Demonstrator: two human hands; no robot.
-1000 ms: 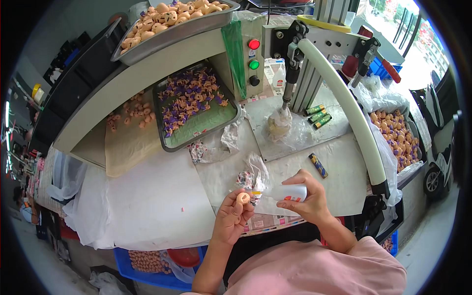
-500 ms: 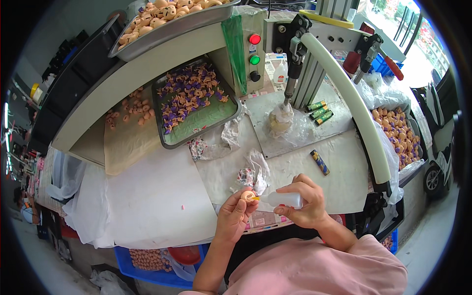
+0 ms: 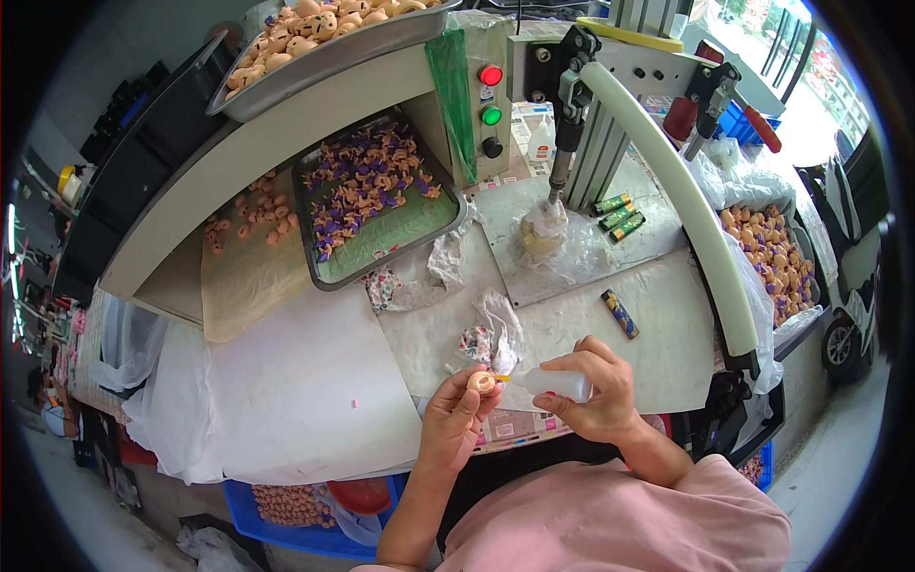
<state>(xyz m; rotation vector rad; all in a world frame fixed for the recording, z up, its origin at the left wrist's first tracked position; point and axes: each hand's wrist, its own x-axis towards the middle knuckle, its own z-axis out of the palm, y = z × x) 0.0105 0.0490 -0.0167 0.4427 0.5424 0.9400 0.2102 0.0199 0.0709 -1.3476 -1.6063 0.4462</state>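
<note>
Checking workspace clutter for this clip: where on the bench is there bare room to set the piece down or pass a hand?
The widest free patch is the white sheet left of the left hand, below the brown paper. A smaller strip lies between the lighter and the right hand. It is crowded around the crumpled bags and the metal tray.

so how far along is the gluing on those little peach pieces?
Done, apparently: a metal tray of peach pieces with purple parts. In hand: the left hand holds one round peach piece; the right hand points a small white squeeze bottle at it. Left: plain peach pieces fill the upper metal tray and right-hand bin.
</note>
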